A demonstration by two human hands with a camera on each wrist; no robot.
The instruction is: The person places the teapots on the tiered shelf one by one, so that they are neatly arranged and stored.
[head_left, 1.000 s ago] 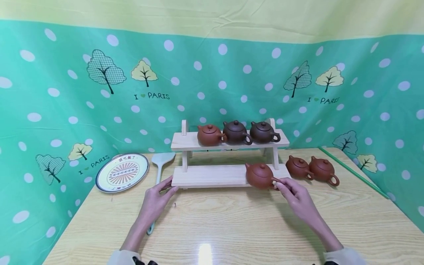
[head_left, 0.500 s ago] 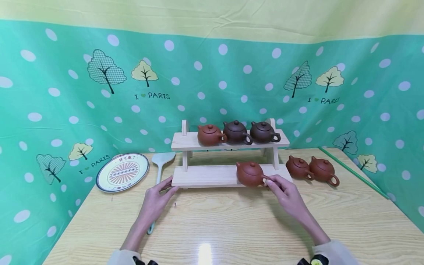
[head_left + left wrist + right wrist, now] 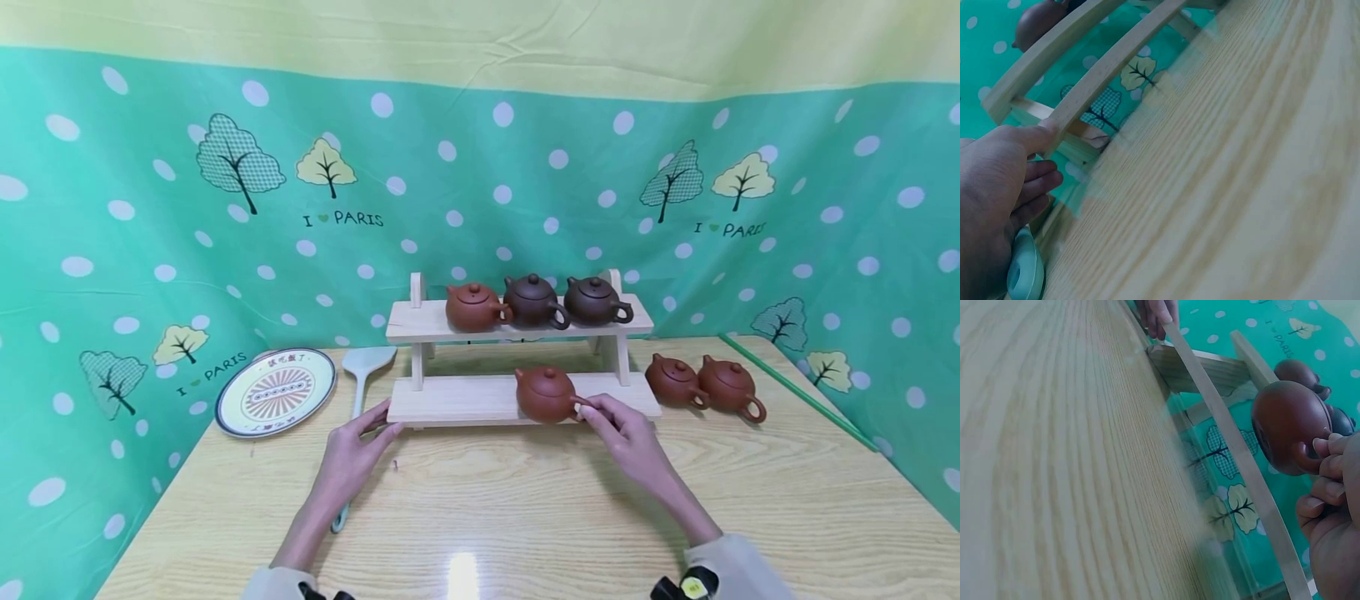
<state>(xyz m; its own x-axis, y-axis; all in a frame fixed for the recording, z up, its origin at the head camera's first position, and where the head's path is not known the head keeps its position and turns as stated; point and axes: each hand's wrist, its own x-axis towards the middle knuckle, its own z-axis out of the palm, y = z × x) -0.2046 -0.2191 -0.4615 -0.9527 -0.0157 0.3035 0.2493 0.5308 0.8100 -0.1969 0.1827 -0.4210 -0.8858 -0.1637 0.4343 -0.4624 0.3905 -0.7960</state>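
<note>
Your right hand (image 3: 624,435) pinches the handle (image 3: 1304,459) of a round, reddish-brown clay teapot (image 3: 545,394), right of centre and just above the lower shelf (image 3: 450,400) of a pale wooden two-tier rack (image 3: 417,364) near the back edge of the worktop (image 3: 480,492). Your left hand (image 3: 355,452) grips the rack's front left corner, its thumb (image 3: 1036,134) against the wood. The upper shelf (image 3: 408,316) carries another red-brown teapot (image 3: 471,311) and two dark brown teapots (image 3: 530,305) (image 3: 589,305). Two more red-brown teapots (image 3: 672,383) (image 3: 726,385) sit toward the worktop's back right corner.
</note>
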